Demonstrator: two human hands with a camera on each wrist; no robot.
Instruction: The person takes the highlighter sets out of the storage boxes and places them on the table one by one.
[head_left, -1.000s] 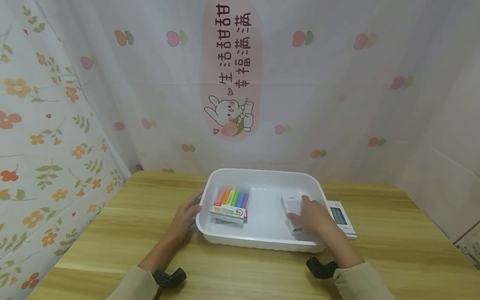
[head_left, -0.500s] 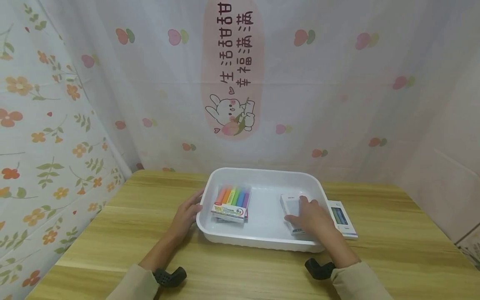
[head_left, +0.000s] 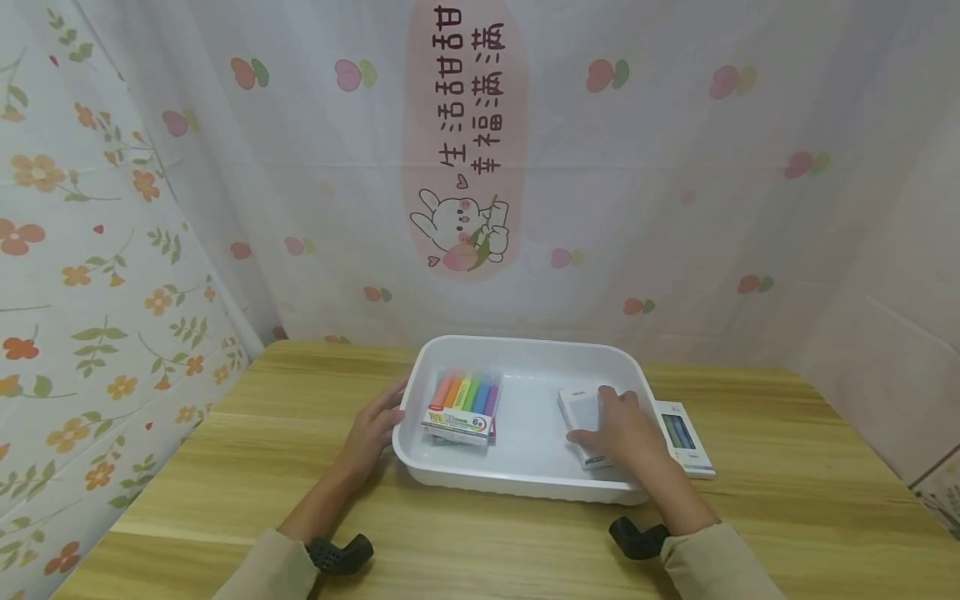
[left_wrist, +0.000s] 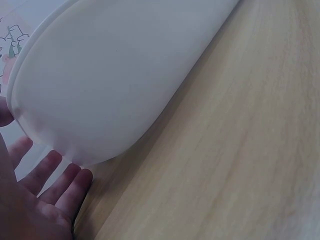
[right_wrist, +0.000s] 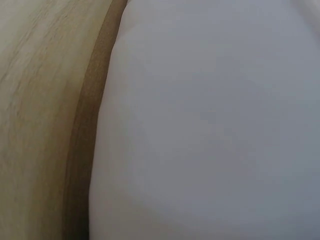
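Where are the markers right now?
In the head view, the markers lie inside the tray, toward its left end, near the left hand.

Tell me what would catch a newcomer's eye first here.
Likely the rainbow pens in the tray, at its left end. Then the right hand on a box at the right end, with the left hand against the opposite side. Behind, a rabbit print on the curtain stands out.

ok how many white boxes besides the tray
2: one box in the tray, under the right hand; another box on the table beside the tray. Others could be hidden under the highlighter pack.
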